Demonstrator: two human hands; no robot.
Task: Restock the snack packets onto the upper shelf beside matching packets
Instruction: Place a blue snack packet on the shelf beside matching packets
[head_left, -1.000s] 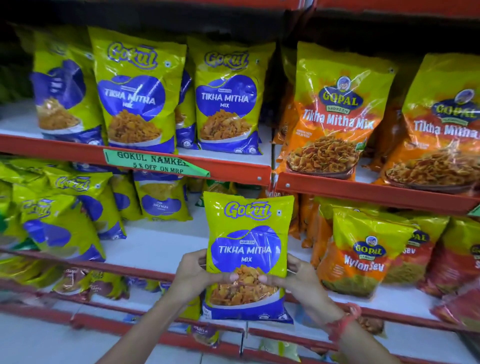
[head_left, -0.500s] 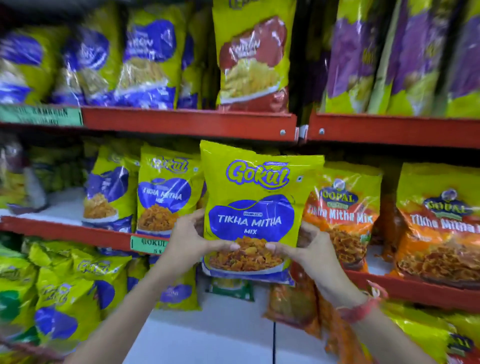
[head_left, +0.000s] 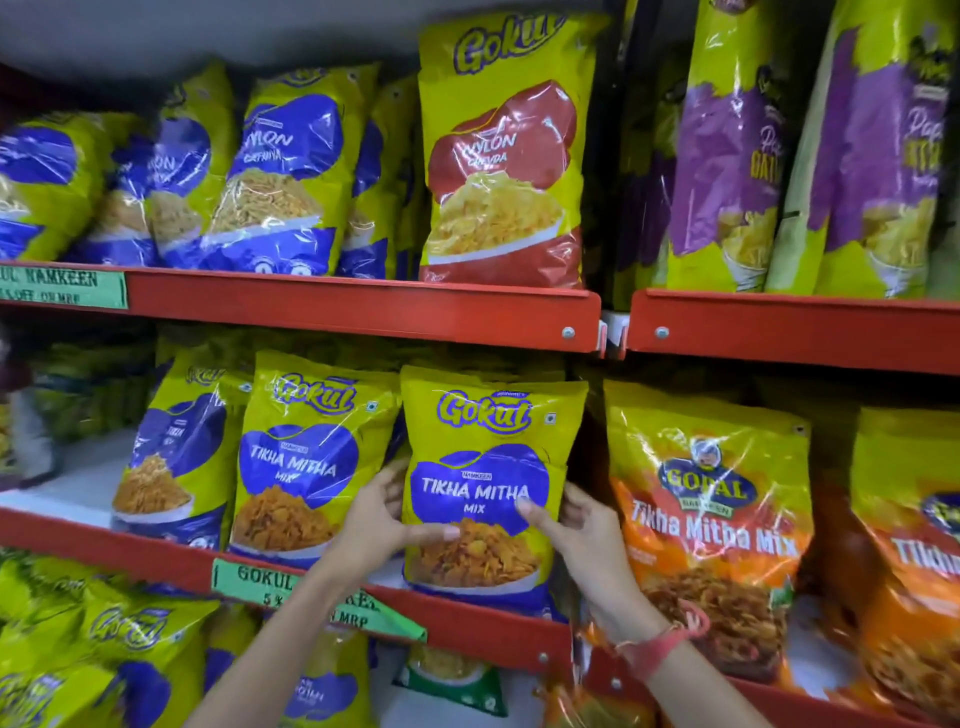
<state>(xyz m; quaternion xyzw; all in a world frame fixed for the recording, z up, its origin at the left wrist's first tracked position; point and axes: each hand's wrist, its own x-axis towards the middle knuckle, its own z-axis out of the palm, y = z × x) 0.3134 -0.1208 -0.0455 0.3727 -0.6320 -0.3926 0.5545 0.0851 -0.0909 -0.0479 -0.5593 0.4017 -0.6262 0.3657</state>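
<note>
- Green paper offer tag (head_left: 317, 597) hanging off the red shelf lip (head_left: 156, 558), partly behind the left forearm.
- Yellow-and-blue matching Tikha Mitha packet (head_left: 301, 462) standing upright on the middle shelf, just left of the held one.
- Left hand (head_left: 382, 519) gripping the left edge of the held Gokul Tikha Mitha packet (head_left: 488, 467), thumb lying across the front, fingers wrapping behind.
- Held packet standing upright at the shelf's right end, base sitting behind the red lip, touching its matching neighbour.
- Right hand (head_left: 584, 530) clasping the packet's right edge, thumb pressing on the front; red band (head_left: 657, 644) circling the wrist.
- Orange Gopal packet (head_left: 711, 519) leaning in the next bay, just beside the right hand.
</note>
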